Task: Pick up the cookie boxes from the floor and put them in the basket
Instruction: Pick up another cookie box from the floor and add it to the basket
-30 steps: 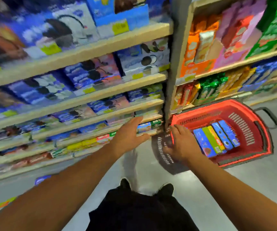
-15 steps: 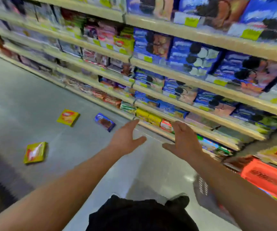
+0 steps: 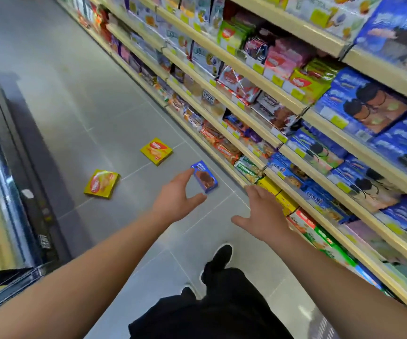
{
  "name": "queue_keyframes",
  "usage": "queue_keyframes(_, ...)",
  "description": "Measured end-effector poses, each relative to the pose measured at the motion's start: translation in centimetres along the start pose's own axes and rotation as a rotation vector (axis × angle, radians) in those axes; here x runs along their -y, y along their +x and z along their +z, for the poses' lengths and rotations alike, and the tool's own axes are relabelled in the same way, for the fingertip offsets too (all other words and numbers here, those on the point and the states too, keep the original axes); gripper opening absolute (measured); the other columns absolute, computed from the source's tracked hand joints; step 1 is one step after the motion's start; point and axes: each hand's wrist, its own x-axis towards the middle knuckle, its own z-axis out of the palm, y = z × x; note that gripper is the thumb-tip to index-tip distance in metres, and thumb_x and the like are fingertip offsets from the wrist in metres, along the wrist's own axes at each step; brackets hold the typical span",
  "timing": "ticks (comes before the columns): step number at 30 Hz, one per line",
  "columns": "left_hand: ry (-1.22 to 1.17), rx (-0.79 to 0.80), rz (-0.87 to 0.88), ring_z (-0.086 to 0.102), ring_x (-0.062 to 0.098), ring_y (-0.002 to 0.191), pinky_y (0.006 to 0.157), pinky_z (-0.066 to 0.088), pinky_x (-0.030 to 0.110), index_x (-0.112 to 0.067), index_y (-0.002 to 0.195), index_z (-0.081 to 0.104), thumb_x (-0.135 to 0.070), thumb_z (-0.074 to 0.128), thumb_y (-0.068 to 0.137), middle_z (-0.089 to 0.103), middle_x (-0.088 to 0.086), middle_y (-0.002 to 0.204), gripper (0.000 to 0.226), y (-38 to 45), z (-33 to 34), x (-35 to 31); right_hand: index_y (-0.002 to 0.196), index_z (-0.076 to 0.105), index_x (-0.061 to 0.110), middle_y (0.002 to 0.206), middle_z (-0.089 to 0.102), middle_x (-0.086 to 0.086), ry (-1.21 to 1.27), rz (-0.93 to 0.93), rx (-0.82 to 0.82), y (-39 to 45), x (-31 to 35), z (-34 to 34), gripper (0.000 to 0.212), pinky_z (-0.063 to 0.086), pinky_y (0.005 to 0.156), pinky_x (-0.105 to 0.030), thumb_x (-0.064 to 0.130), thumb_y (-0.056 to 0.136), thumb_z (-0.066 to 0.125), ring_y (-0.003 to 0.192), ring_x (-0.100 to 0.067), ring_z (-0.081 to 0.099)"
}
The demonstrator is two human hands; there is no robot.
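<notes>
Three cookie boxes lie on the grey tiled floor ahead of me: a blue box (image 3: 204,176) near the shelf foot, a yellow box (image 3: 156,151) further off, and a second yellow box (image 3: 102,184) to the left. My left hand (image 3: 178,198) is held out in the air, fingers apart, overlapping the blue box in the view but above it. Further right, my right hand (image 3: 262,215) is open too, in front of the bottom shelves. Both hands hold nothing. Only a grey grid corner, perhaps the basket (image 3: 323,326), shows at the bottom right edge.
Stocked snack shelves (image 3: 283,99) run along the whole right side. A glass-fronted cabinet (image 3: 4,182) lines the left. The aisle floor (image 3: 58,77) stretches away between them. My black shoe (image 3: 222,256) and dark trousers are below the hands.
My view has swung left from the red basket to the aisle. The boxes on the floor are closer now. Both hands stay open, stretched forward.
</notes>
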Motion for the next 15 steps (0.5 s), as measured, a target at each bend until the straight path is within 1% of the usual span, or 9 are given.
queue_keyframes(3, -0.007, -0.017, -0.076, 0.034, 0.022, 0.138, 0.109, 0.026, 0.028, -0.021, 0.149, 0.026, -0.043, 0.064, 0.086, 0.032, 0.003, 0.154, 0.076, 2.9, -1.8, 3.0, 0.148, 0.027, 0.016, 0.155, 0.028, -0.004, -0.014, -0.026, 0.046, 4.7, 2.1, 0.5, 0.090, 0.025, 0.113, -0.035, 0.058, 0.079, 0.067, 0.142, -0.024, 0.025)
queue_keyframes(6, -0.029, -0.043, -0.134, 0.034, 0.021, 0.139, 0.111, 0.027, 0.033, -0.022, 0.149, 0.027, -0.045, 0.065, 0.085, 0.034, 0.002, 0.153, 0.077, 6.3, -3.4, 5.6, 0.143, 0.033, 0.017, 0.147, 0.038, -0.004, -0.020, -0.044, 0.065, 9.5, 3.5, 1.1, 0.087, 0.032, 0.109, -0.037, 0.059, 0.075, 0.068, 0.135, -0.025, 0.034)
queue_keyframes(7, -0.028, -0.050, -0.151, 0.035, 0.021, 0.138, 0.111, 0.028, 0.033, -0.022, 0.149, 0.028, -0.045, 0.065, 0.084, 0.035, 0.002, 0.152, 0.077, 7.9, -4.0, 6.5, 0.142, 0.034, 0.017, 0.146, 0.039, -0.005, -0.013, -0.043, 0.072, 11.5, 4.0, 1.3, 0.087, 0.033, 0.109, -0.037, 0.059, 0.075, 0.069, 0.134, -0.025, 0.035)
queue_keyframes(10, -0.019, -0.044, -0.191, 0.036, 0.020, 0.138, 0.112, 0.028, 0.032, -0.020, 0.148, 0.030, -0.043, 0.066, 0.084, 0.036, 0.002, 0.152, 0.078, 12.4, -5.4, 8.7, 0.144, 0.033, 0.016, 0.148, 0.037, -0.006, 0.020, -0.036, 0.103, 17.3, 5.1, 1.6, 0.089, 0.027, 0.111, -0.036, 0.057, 0.075, 0.070, 0.137, -0.025, 0.033)
queue_keyframes(15, 0.001, -0.004, -0.229, 0.036, 0.021, 0.138, 0.113, 0.029, 0.033, -0.016, 0.148, 0.031, -0.042, 0.068, 0.083, 0.037, 0.005, 0.151, 0.079, 19.3, -7.3, 11.1, 0.145, 0.032, 0.015, 0.148, 0.036, -0.005, 0.069, -0.009, 0.183, 25.2, 6.1, 1.0, 0.090, 0.028, 0.110, -0.035, 0.054, 0.074, 0.072, 0.136, -0.025, 0.033)
